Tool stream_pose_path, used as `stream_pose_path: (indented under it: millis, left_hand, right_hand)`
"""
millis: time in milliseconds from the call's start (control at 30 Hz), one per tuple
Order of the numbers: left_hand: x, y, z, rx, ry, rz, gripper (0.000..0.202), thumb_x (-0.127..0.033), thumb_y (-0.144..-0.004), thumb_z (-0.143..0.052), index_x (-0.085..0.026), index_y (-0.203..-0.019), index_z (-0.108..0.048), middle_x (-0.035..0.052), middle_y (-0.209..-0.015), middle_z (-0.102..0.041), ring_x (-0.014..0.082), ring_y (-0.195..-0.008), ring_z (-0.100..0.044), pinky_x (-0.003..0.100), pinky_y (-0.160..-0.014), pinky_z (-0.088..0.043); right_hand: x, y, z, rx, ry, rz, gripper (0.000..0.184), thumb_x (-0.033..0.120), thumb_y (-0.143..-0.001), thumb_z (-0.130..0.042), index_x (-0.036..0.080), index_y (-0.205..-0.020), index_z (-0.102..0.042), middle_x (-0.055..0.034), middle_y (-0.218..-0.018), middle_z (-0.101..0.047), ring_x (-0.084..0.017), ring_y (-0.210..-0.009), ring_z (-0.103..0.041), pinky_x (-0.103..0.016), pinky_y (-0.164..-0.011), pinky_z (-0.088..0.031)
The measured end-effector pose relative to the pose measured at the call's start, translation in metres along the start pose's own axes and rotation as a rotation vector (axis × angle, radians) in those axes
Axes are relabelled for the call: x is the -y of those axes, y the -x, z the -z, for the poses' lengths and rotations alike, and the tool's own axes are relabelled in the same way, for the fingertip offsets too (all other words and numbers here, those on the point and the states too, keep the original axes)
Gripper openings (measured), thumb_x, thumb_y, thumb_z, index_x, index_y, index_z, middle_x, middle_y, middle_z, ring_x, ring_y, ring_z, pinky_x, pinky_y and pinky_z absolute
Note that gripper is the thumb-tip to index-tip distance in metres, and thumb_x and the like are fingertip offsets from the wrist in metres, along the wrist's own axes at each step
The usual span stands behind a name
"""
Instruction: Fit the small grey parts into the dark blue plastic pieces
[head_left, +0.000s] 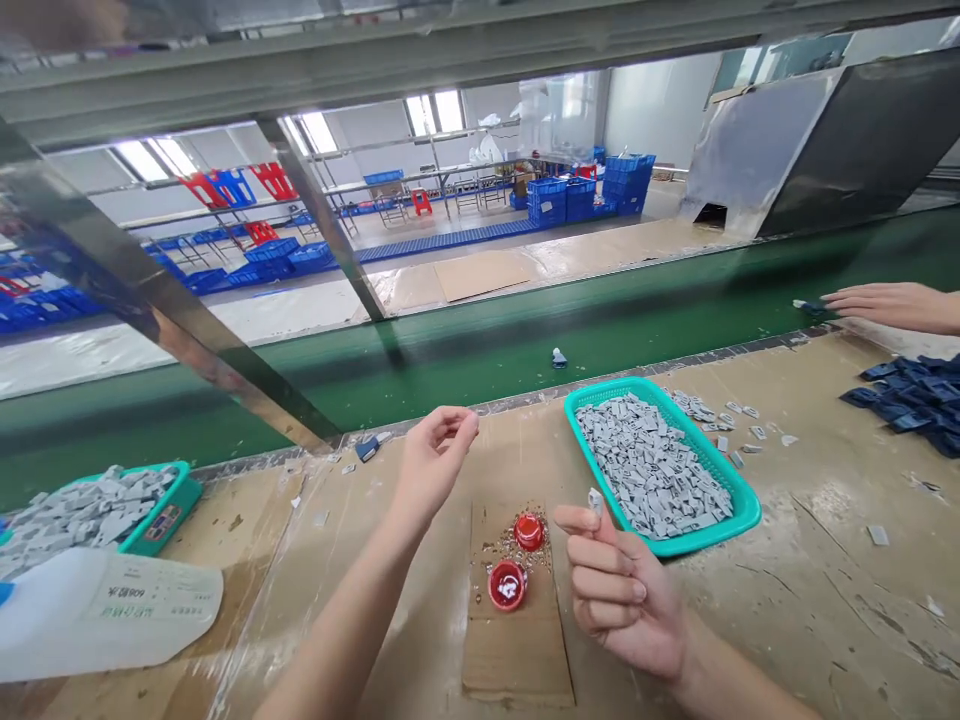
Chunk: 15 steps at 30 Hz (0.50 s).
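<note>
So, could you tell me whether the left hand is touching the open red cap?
Apart: the head view shows the left hand raised clear of the red cap, with a plain gap.

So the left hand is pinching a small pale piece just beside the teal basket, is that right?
Not quite: the head view shows that the right hand, not the left hand, is pinching the small pale piece. The piece is just beside the teal basket, as you said.
</note>
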<state>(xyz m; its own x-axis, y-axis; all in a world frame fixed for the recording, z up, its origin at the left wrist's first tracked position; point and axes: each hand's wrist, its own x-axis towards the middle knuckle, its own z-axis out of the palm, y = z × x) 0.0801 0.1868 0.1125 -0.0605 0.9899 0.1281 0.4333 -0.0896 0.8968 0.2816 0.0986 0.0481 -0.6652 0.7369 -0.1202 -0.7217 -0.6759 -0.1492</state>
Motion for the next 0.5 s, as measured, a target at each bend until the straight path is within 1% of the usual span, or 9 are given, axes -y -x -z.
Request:
stream_pose_path:
  millis: [67, 167, 233, 267, 367, 433, 500]
  left_hand:
    - [0.006, -0.037, -0.015, 0.061, -0.08, -0.027, 0.024, -0.04, -0.082, -0.057, -0.017, -0.088, -0.062, 0.0065, -0.089, -0.065, 0.0172, -0.085, -0.06, 0.028, -0.076, -0.047]
    - [0.019, -0.088, -0.041, 0.141, -0.23, -0.051, 0.02, -0.033, -0.082, -0.059, -0.014, -0.086, -0.063, 0.0056, -0.083, -0.065, 0.0158, -0.078, -0.06, 0.031, -0.076, -0.048]
    - [0.026, -0.115, -0.057, 0.165, -0.337, -0.051, 0.021, -0.033, -0.083, -0.059, -0.013, -0.088, -0.062, 0.0041, -0.083, -0.064, 0.0154, -0.076, -0.06, 0.034, -0.075, -0.049]
    - [0.029, -0.127, -0.065, 0.165, -0.388, -0.047, 0.022, -0.035, -0.084, -0.058, -0.013, -0.089, -0.061, 0.0039, -0.084, -0.063, 0.0155, -0.077, -0.06, 0.036, -0.075, -0.049]
    - [0.034, -0.153, -0.087, 0.145, -0.503, -0.012, 0.03, -0.042, -0.085, -0.055, -0.014, -0.092, -0.061, 0.0049, -0.089, -0.063, 0.017, -0.082, -0.06, 0.038, -0.078, -0.048]
    - [0.035, -0.166, -0.102, 0.127, -0.551, 0.031, 0.034, -0.045, -0.085, -0.053, -0.014, -0.095, -0.061, 0.0061, -0.092, -0.063, 0.0185, -0.086, -0.06, 0.04, -0.08, -0.047]
    - [0.034, -0.177, -0.115, 0.113, -0.574, 0.074, 0.036, -0.046, -0.085, -0.053, -0.014, -0.098, -0.06, 0.0075, -0.097, -0.062, 0.0202, -0.091, -0.059, 0.042, -0.082, -0.047]
  right_hand:
    - [0.001, -0.001, -0.002, 0.057, 0.004, 0.003, 0.035, 0.042, -0.082, -0.066, 0.022, -0.08, -0.038, 0.0137, -0.046, -0.021, -0.005, -0.038, 0.0, -0.012, -0.034, -0.009]
    - [0.004, -0.007, -0.007, 0.206, 0.054, -0.04, 0.038, 0.045, -0.078, -0.069, 0.023, -0.079, -0.038, 0.0132, -0.046, -0.025, -0.006, -0.037, -0.004, -0.014, -0.035, -0.011]
    - [0.005, -0.014, -0.009, 0.297, 0.131, -0.033, 0.039, 0.046, -0.077, -0.07, 0.022, -0.078, -0.039, 0.0127, -0.044, -0.027, -0.006, -0.036, -0.009, -0.017, -0.036, -0.012]
    - [0.005, -0.018, -0.009, 0.311, 0.186, -0.011, 0.04, 0.048, -0.076, -0.07, 0.022, -0.077, -0.039, 0.0123, -0.043, -0.027, -0.006, -0.035, -0.011, -0.018, -0.036, -0.012]
    - [0.005, -0.033, -0.003, 0.249, 0.332, 0.057, 0.049, 0.057, -0.07, -0.072, 0.021, -0.069, -0.038, 0.0107, -0.042, -0.027, -0.006, -0.036, -0.016, -0.02, -0.04, -0.012]
    - [0.004, -0.044, 0.004, 0.195, 0.373, 0.074, 0.055, 0.06, -0.064, -0.074, 0.02, -0.063, -0.037, 0.0092, -0.045, -0.029, -0.006, -0.039, -0.02, -0.02, -0.043, -0.013]
    - [0.004, -0.052, 0.012, 0.149, 0.378, 0.067, 0.059, 0.06, -0.059, -0.077, 0.02, -0.06, -0.034, 0.008, -0.05, -0.03, -0.006, -0.042, -0.025, -0.019, -0.045, -0.015]
